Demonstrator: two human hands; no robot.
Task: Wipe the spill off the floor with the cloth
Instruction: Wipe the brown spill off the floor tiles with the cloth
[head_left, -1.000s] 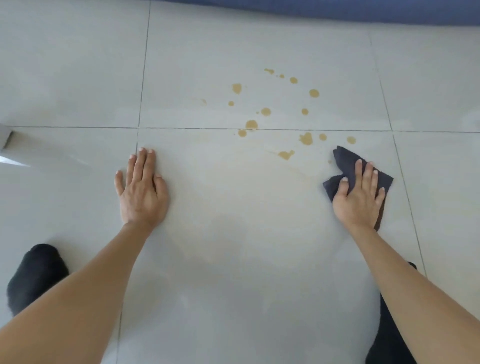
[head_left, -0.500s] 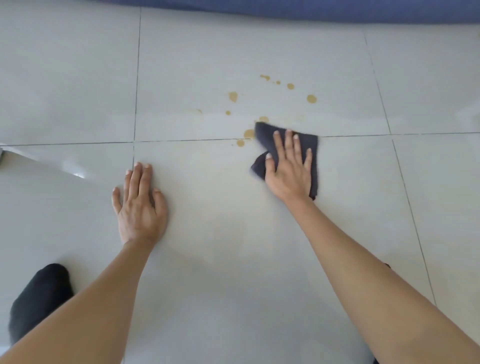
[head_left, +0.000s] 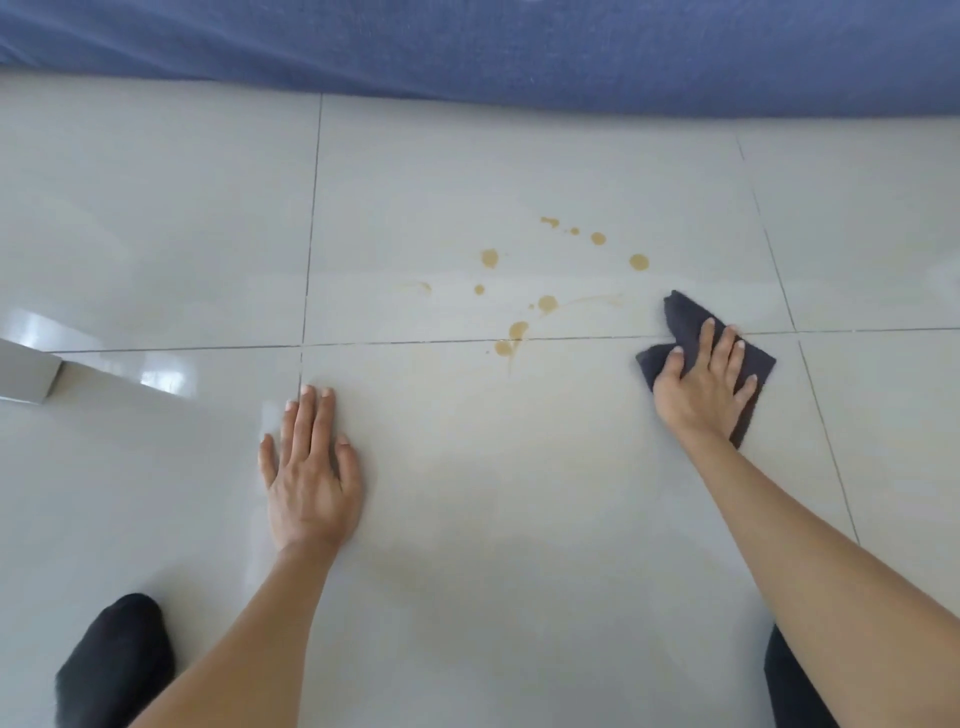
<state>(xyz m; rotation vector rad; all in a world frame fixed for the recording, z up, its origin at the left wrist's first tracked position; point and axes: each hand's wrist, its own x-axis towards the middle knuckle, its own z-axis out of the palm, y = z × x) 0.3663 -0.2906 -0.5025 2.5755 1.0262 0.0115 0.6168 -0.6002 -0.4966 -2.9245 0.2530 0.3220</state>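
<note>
Several yellowish-brown drops of the spill (head_left: 546, 303) dot the pale grey floor tiles (head_left: 467, 166), with thin smears trailing from the drops near the grout line. My right hand (head_left: 698, 384) presses a dark grey cloth (head_left: 685, 319) flat on the floor, to the right of the drops, fingers spread over it. My left hand (head_left: 310, 467) lies palm down on the bare tile, below and left of the spill, holding nothing.
A blue fabric edge (head_left: 519, 47) runs along the top of the view. A grey metal piece (head_left: 26, 371) juts in at the left. My dark-clothed knees (head_left: 111, 660) rest on the floor at the bottom corners.
My right hand has swept the cloth from the middle of the spill back to the right. The drops near the grout line are gone or smeared. My left hand stays put.
</note>
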